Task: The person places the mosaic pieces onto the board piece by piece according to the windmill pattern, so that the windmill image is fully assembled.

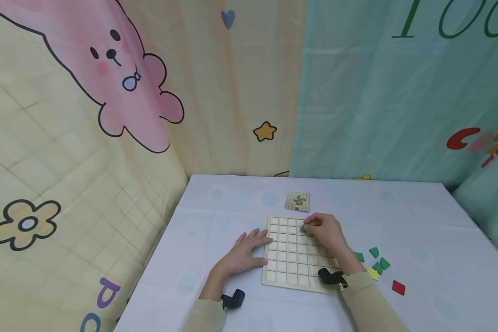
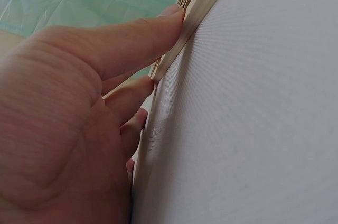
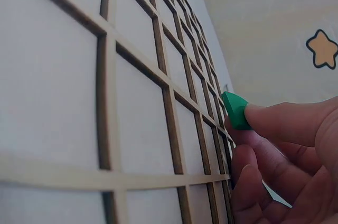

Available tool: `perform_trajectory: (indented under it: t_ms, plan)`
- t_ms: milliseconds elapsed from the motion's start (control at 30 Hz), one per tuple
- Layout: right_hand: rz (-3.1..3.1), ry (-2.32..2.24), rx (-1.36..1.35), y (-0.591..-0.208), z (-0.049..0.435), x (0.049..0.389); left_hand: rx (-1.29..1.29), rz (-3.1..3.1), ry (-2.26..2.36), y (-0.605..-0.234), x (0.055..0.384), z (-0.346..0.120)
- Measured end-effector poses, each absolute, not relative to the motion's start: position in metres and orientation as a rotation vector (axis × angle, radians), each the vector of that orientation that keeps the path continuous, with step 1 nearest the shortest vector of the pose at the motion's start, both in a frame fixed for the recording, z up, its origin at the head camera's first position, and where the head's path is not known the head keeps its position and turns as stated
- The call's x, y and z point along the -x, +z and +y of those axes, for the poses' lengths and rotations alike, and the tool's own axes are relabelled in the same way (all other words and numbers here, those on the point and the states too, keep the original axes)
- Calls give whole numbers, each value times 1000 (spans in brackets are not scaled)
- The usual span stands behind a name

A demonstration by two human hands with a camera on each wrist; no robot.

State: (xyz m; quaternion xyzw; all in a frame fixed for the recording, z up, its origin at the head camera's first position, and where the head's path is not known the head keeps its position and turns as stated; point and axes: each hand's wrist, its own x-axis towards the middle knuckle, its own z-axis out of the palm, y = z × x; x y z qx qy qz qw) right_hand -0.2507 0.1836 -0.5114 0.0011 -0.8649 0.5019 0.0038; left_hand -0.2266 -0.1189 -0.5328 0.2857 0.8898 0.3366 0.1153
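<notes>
A wooden grid board (image 1: 281,267) with white square cells lies on the table. My right hand (image 1: 325,230) pinches a small green tile (image 3: 236,110) between thumb and fingers, over the board's far side. In the right wrist view the tile has a curved side and sits right at the grid's ribs. My left hand (image 1: 246,252) rests at the board's left edge, fingers spread; its thumb and fingertips touch the wooden rim (image 2: 190,28) in the left wrist view.
A small pattern card (image 1: 297,201) showing a green and yellow figure on a grid lies beyond the board. To the right are several loose green tiles (image 1: 374,252), a yellow tile (image 1: 372,274) partly behind the right sleeve, and a red tile (image 1: 398,287). Printed curtains hang behind the table.
</notes>
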Motion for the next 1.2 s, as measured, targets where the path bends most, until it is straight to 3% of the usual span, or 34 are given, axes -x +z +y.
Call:
perform_trajectory:
  t_ms: [667,1200]
  plan:
    - [-2789,1463,21,-512,178,254,-810,2618,951,-534,227,-117]
    - [-2880,1315,-210,-508,181,264,-835,2586,996,-530,227,-117]
